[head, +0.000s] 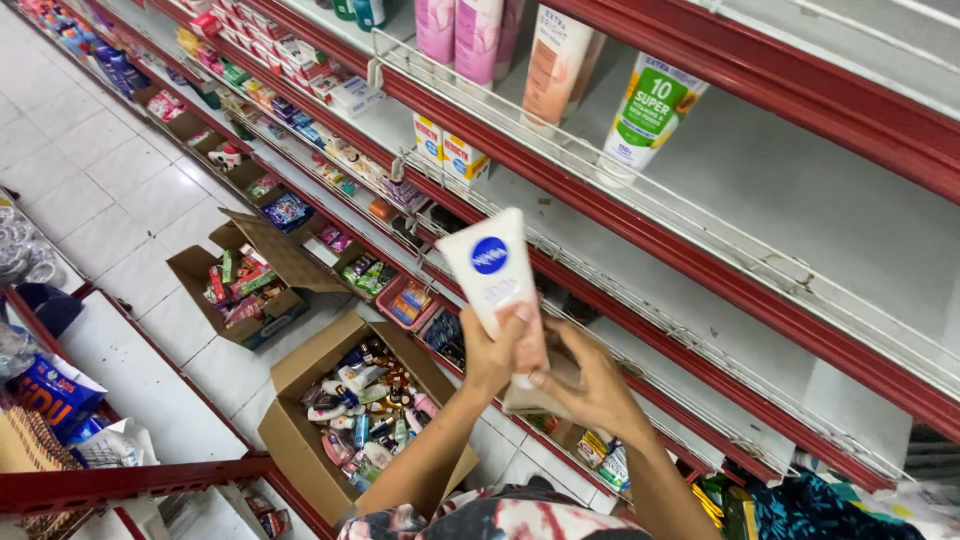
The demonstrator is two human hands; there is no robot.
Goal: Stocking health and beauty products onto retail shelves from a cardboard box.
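The left hand (492, 352) grips a white tube (494, 272), its cap end hidden by fingers. At its four o'clock, the right hand (590, 385) pinches a tan cloth (530, 397), mostly hidden.

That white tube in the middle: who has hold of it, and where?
Both hands grip the white tube at its lower end: the left hand wraps it, and the right hand pinches the bottom with its fingers.

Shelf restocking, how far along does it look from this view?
Done: a few tubes already stand on the upper shelf. In hand: the left hand and right hand hold a white tube. Left: much shelf is bare, and the open box is full.
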